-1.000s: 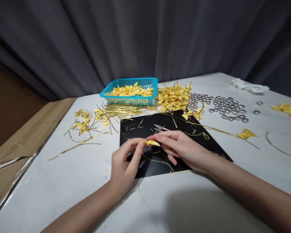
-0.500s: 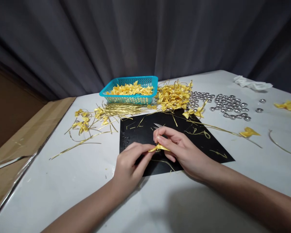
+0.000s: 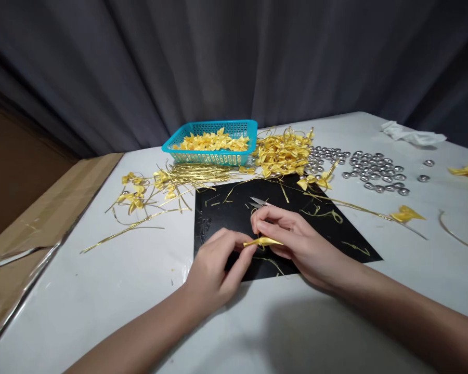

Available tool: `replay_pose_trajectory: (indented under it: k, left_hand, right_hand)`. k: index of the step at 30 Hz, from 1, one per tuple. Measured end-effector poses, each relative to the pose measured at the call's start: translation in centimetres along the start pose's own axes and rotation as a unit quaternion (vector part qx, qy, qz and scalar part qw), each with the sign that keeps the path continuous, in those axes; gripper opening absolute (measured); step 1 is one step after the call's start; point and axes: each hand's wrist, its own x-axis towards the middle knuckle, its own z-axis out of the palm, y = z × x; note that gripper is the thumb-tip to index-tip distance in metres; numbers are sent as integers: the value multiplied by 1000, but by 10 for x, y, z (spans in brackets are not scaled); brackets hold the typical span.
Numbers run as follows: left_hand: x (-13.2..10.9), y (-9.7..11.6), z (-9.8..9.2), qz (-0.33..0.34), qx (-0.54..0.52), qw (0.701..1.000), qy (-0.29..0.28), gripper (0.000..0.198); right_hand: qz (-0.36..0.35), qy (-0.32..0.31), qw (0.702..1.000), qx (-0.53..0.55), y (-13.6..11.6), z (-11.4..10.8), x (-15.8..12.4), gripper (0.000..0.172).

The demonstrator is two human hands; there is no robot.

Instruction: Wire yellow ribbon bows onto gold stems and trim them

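Observation:
My left hand point(image 3: 222, 265) pinches one end of a yellow ribbon bow point(image 3: 262, 241) between thumb and forefinger, low over a black mat point(image 3: 226, 208). Close against the bow's other side, my right hand point(image 3: 288, 234) has its thumb and fingertips pressed together on a thin gold cord that rises from the bow's middle. A small loop of cord shows just under the bow. Pointed scissor blades point(image 3: 259, 201) stick out beyond the right fingers; their handles are hidden, and I cannot tell whether they lie on the mat or are in the hand.
A blue basket point(image 3: 209, 157) of yellow ribbon pieces stands at the back, with gold cords point(image 3: 197, 174) before it. To its right are a heap of yellow bows point(image 3: 284, 153) and many silver beads point(image 3: 374, 169). Cord scraps, more bows and a white cloth point(image 3: 412, 134) lie about.
The bow has turned so that it shows flatter and longer between my hands. Both hands keep their pinch. The whole view has shifted slightly.

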Motion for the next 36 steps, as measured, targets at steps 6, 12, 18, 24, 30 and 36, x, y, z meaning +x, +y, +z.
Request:
replay_pose_trajectory:
  k: [6,12,18,24,30,36]
  left_hand:
    - [0,1,0,-34,5,999,6,5]
    - [1,0,1,-8,8,1000,9,5]
    - [3,-1,1,-34,12,999,13,6]
    - [3,-2,2,-56,4,998,1,5]
    - [2,0,1,-85,-1,996,14,7]
    - [3,0,2,-162,-14,985,62,10]
  right_hand:
    - [60,-5,998,17,2,-1,1,31]
    - [90,-19,991,96,3,1,2,28]
    - [124,18,977,170,7,1,2,19]
    - [79,67,983,153,10,3,2,16]
    - [30,81,995,-56,6,-2,3,17]
    - [-314,158,866,-355,8,-8,1,5]
